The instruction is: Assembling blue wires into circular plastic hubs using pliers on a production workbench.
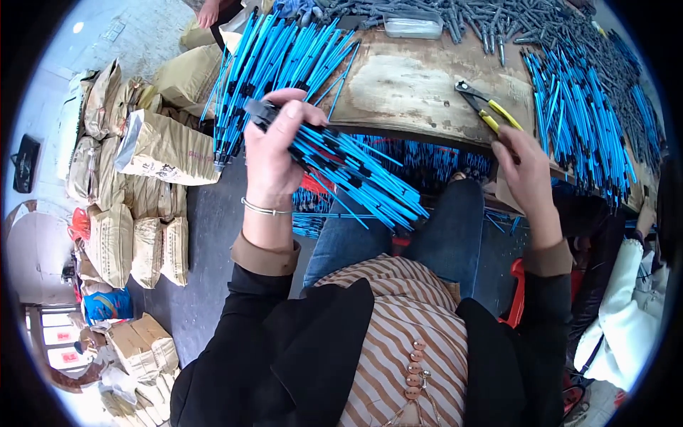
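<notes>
Far to the left of the worn wooden workbench (420,85), paper sacks (135,206) are lying stacked on the floor. Nearer the bench, my left hand (274,153) is clenching a thick bundle of blue rods with black fittings (356,178); my fingers are wrapping over its upper end and my thumb is pressing on top, so the bundle is slanting down from the bench's front edge across my lap. A thin bracelet (265,209) is sitting on that wrist. Behind my left hand, another heap of blue rods (284,57) is leaning against the bench's left corner. At the far edge of the benchtop a clear plastic box (413,27) is lying among grey parts (512,28). Toward the bench's right front, pliers with yellow handles (487,107) are resting on the wood, and my right hand (526,171) is reaching just beside those handles, fingers curled and touching the bench edge, grasping nothing I can make out. A pile of blue rods (583,114) is covering the bench's right end.
</notes>
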A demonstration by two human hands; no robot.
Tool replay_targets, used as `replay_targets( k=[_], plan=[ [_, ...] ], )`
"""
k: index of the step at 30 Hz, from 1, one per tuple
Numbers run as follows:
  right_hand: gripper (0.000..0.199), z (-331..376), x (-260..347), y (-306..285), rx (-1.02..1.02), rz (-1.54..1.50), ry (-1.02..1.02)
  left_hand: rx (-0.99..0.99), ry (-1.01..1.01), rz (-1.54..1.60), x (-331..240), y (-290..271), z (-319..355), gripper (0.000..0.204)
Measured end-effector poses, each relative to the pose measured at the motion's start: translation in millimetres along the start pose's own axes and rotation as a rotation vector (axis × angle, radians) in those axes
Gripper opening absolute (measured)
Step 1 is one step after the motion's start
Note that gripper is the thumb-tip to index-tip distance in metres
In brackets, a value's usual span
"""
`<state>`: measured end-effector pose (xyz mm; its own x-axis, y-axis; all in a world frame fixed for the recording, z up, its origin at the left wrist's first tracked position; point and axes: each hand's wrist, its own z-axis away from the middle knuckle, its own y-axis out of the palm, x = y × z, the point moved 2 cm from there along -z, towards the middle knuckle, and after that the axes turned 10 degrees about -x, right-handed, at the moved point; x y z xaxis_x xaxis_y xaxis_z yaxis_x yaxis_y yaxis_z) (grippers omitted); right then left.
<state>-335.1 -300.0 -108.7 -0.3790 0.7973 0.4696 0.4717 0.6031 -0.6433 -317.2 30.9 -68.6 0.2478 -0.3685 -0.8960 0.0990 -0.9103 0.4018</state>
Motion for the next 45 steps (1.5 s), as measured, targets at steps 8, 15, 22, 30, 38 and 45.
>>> replay_targets(
  k=[8, 15, 22, 30, 38, 45],
  plan=[
    [0.070, 107.9, 6.0, 40.1, 0.181, -0.839, 0.300, 0.023, -0.227, 0.665, 1.9, 26.3, -9.0, 0.024],
    [0.078, 66.5, 42.3, 33.6, -0.366, -1.627, 0.336, -0.111, -0.638, 0.813, 128.1, 15.7, 36.7, 0.026],
    [0.056, 55.6, 26.4, 3.0, -0.066, -1.114, 0.153, -0.070, -1.048, 0.460, 145.9, 29.2, 80.1, 0.033],
    [0.045, 76.3, 62.8, 40.6, 0.030, -0.750, 0.272, 0.260, -0.263, -0.345, 103.1, 22.7, 71.6, 0.033],
    [0.045, 63.2, 67.8, 91.7, 0.242, -0.714, 0.364, 0.450, -0.439, -0.342, 112.5, -15.3, 60.3, 0.021],
    [0.065, 22.2, 87.7, 122.2, 0.280, -0.646, 0.407, 0.177, -0.455, -0.216, 115.9, -40.1, 44.7, 0.016]
  ],
)
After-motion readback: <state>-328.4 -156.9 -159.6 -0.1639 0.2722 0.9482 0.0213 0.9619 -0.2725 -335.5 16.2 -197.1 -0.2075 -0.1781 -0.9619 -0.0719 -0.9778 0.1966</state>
